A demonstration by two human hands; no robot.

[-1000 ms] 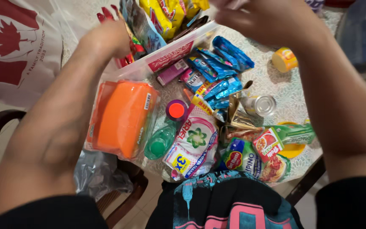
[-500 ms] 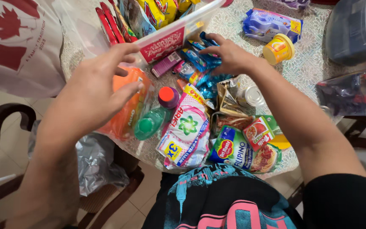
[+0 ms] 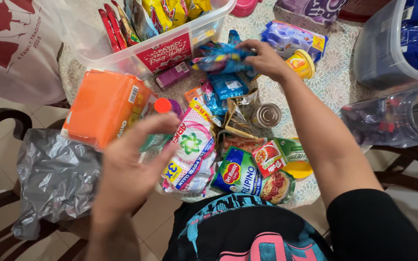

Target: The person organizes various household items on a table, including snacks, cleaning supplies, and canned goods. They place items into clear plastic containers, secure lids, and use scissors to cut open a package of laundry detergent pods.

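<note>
**Blue sachets gathered at the far side of the table**

The right hand was closed on a bunch of blue sachets, lifted a little above the table, just beside the clear bin near its far edge. The step looked like sorting small packets; the next move probably called for a steady hold, so that no sachet slipped out. The right arm reached forward, wrist bent inward. The left hand hovered at the near edge, fingers loosely spread and holding nothing, over a green bottle beside the orange pack.
</note>
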